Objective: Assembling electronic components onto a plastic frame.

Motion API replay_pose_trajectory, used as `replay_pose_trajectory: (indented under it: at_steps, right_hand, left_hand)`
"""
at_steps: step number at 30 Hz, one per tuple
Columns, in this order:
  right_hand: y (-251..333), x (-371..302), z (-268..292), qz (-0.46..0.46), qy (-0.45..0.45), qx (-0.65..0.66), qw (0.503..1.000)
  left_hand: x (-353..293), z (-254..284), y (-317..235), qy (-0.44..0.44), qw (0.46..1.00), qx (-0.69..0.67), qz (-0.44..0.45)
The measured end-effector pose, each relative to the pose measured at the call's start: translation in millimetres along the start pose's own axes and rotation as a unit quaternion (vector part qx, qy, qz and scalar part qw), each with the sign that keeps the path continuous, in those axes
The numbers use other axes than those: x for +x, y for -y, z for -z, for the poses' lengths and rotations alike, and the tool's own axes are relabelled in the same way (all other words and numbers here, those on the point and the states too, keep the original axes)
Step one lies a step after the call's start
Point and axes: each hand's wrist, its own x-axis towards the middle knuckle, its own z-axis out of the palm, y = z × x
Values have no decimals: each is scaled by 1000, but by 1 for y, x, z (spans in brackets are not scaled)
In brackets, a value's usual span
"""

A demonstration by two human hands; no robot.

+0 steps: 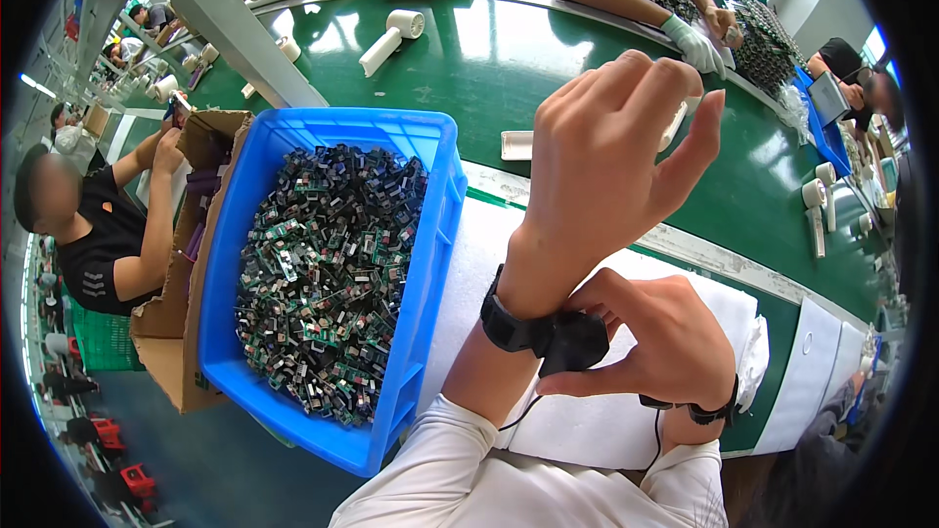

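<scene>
- The left hand (611,152) is raised above the near edge of the green worktable (469,39); its fingers are loosely bent and unclosed, the thumb held apart, the fingertips partly hidden.
- A black wrist device (575,342) is strapped around the left wrist; its body is gripped between the thumb and bent fingers of the right hand (675,337); a black band (709,414) is worn on the right wrist.
- To the left, a blue bin (362,119) is filled with small circuit boards (333,274); a cardboard box (166,352) is set just beside it, farther left.
- White foam sheeting (469,284) is partly covered by the forearms; on the far side, a white handheld fan (396,39) is laid on the worktable; a co-worker's gloved hand (694,44) is seen at far right.
</scene>
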Motion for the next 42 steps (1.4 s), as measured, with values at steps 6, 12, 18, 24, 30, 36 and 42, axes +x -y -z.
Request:
replay_pose_trajectory:
  at_steps: [6,12,18,24,30,36,42]
  right_hand:
    - [-4,4,-4,19,15,15,1000]
    - [9,12,-34,-35,-100,73,992]
    - [10,18,-56,-37,-120,201,971]
    - [7,22,-67,2,-127,222,967]
    - [5,22,-66,6,-128,223,966]
    - [11,18,-68,13,-158,188,969]
    - [12,14,-62,9,-134,188,973]
  left_hand:
    - [7,16,-18,-27,887,-369,275]
    - [8,25,-3,-71,902,-343,252]
    - [11,36,2,-122,950,-195,212]
    - [15,48,-1,-123,947,-222,198]
    - [14,44,-4,-90,946,-255,181]
    - [22,50,-20,-108,900,-355,227]
    - [18,50,-17,-59,946,-290,135]
